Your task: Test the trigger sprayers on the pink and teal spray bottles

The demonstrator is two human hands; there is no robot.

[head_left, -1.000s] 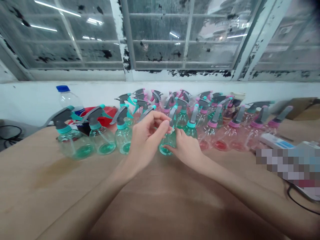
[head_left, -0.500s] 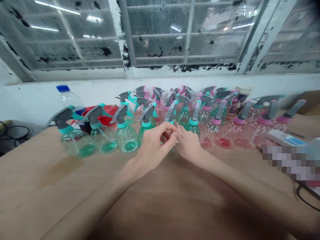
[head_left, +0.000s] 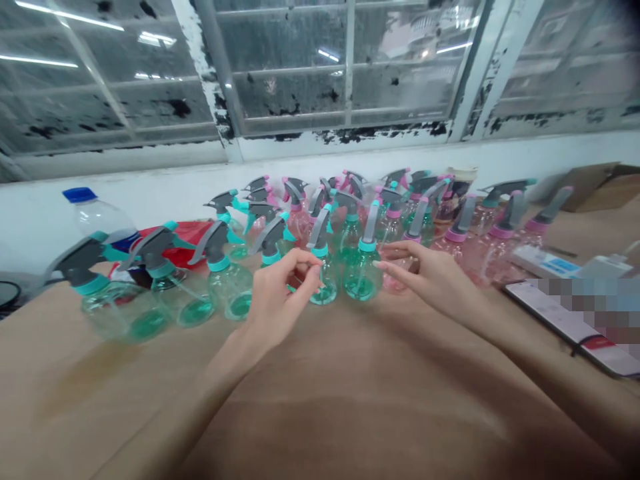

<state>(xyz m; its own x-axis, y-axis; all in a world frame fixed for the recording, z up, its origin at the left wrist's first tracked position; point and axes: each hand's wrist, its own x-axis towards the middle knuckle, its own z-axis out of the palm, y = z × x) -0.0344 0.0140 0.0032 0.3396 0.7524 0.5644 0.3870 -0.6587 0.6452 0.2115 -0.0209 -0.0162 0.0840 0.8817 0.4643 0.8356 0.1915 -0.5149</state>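
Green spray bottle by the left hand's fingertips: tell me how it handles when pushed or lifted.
Probably light: the green spray bottle looks like clear, empty plastic. Its grey trigger head overhangs a rounded body, so a high push may tip it into the neighbouring bottles packed alongside.

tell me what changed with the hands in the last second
The hands, together at one green spray bottle before, have parted: the right hand moved right and opened, the left hand stays pinched beside it. The other bottles kept their places.

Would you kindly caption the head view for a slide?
Left hand and right hand by teal spray bottles, pink spray bottles alongside, on table.
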